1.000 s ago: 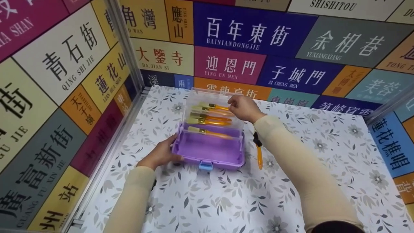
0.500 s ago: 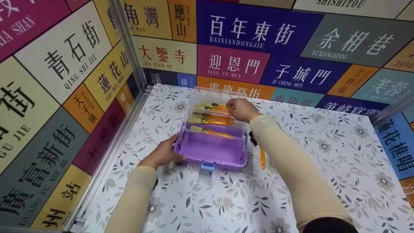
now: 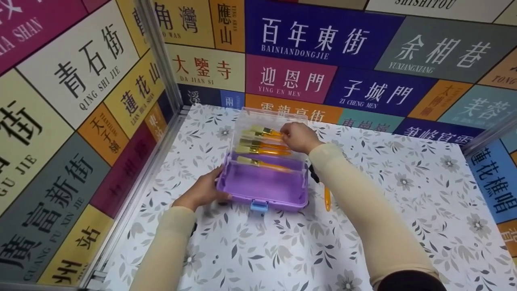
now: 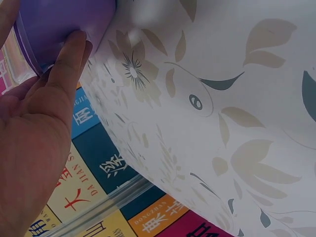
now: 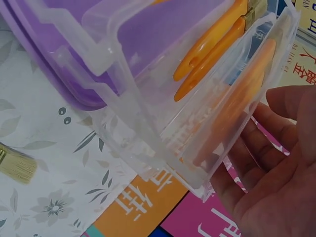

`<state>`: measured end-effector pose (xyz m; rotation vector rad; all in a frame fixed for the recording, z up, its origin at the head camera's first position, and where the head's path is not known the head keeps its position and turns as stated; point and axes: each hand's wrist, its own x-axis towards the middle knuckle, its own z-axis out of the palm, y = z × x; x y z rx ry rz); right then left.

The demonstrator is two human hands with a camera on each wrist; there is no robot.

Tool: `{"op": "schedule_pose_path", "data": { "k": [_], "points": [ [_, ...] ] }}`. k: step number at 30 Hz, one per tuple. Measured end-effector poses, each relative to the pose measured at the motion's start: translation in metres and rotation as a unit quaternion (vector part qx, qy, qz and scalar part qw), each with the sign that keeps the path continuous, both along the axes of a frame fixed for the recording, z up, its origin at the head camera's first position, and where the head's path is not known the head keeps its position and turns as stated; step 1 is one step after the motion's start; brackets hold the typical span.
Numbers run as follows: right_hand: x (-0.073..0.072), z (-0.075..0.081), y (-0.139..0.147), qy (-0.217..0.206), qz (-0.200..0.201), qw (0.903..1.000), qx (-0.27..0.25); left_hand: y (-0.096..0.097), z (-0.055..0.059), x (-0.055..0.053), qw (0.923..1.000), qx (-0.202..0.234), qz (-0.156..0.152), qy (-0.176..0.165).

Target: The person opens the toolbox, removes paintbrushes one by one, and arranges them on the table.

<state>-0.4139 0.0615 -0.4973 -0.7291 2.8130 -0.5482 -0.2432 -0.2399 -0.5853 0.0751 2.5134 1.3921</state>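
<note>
A purple storage box (image 3: 262, 186) stands with its clear folding trays (image 5: 163, 148) raised towards the back. Several paintbrushes (image 3: 266, 151) with orange handles and pale bristles lie across the trays. My left hand (image 3: 204, 190) grips the box's left side, thumb at the front rim; in the left wrist view, fingers lie along the purple outer wall. At the right end of the uppermost tray, my right hand (image 3: 299, 136) holds its clear edge, thumb on one side and fingers behind. Handles (image 5: 212, 49) show beside it in the right wrist view. A blue latch (image 3: 259, 205) hangs at the box's front.
One loose brush (image 3: 327, 198) lies on the flower-patterned table (image 3: 282, 254), right of the box, partly hidden by the right sleeve. Sign-printed panels (image 3: 299, 36) rise behind the table and along its left, with a metal post (image 3: 165, 60) in the corner.
My right hand has shifted slightly left and down along the top tray. The left hand keeps its hold on the box. The head view has turned a little.
</note>
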Motion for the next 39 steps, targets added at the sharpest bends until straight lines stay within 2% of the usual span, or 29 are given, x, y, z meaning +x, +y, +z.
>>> {"op": "schedule_pose_path", "data": {
  "k": [14,21,31,39],
  "points": [
    [0.004,-0.005,-0.001,0.041,-0.003,0.9991,0.011,0.0,-0.003,0.0,0.9997,0.007,-0.012,0.021],
    [0.011,-0.004,-0.004,0.044,0.009,0.9984,0.035,-0.001,-0.002,0.0,0.9995,0.018,-0.01,0.025],
    [0.015,-0.003,-0.006,0.072,0.02,0.9952,0.063,-0.001,-0.003,0.0,0.9995,0.022,-0.005,0.023],
    [0.016,0.001,-0.007,0.108,0.028,0.9903,0.083,0.001,0.0,0.001,0.9995,0.031,0.002,0.003]
  ]
}}
